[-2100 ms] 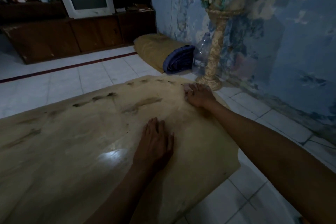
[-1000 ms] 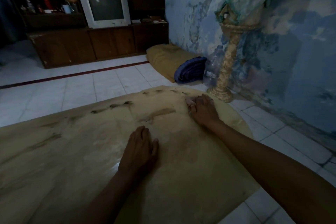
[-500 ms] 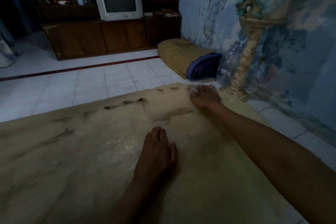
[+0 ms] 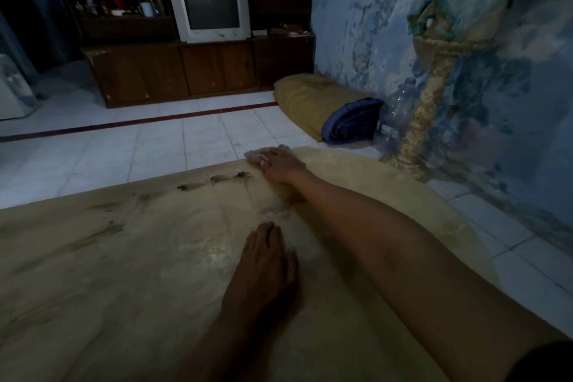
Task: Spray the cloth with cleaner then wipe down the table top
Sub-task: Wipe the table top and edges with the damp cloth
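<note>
The right hand (image 4: 280,166) lay stretched out to the far edge of the table top (image 4: 124,257), pressing a pale cloth (image 4: 255,156) down on the wood; the cloth poked out beyond the fingertips, right at the rim, and in that dim light I could not tell whether the fingers were curled over it or lying flat on it. The left hand (image 4: 263,270) rested nearer, palm down on the table top, fingers straight and close together, holding nothing. Dark smudges (image 4: 217,181) ran in a line along the far part of the wood, just left of the cloth. Beyond the table, on the white tiled floor (image 4: 155,146), a tan cushion (image 4: 310,99) lay against the peeling blue wall (image 4: 356,25), with a folded blue bundle (image 4: 353,121) and a clear plastic bottle (image 4: 393,115) beside a woven stand (image 4: 424,121). An old television (image 4: 214,6) sat on a dark wooden cabinet (image 4: 186,71).
</note>
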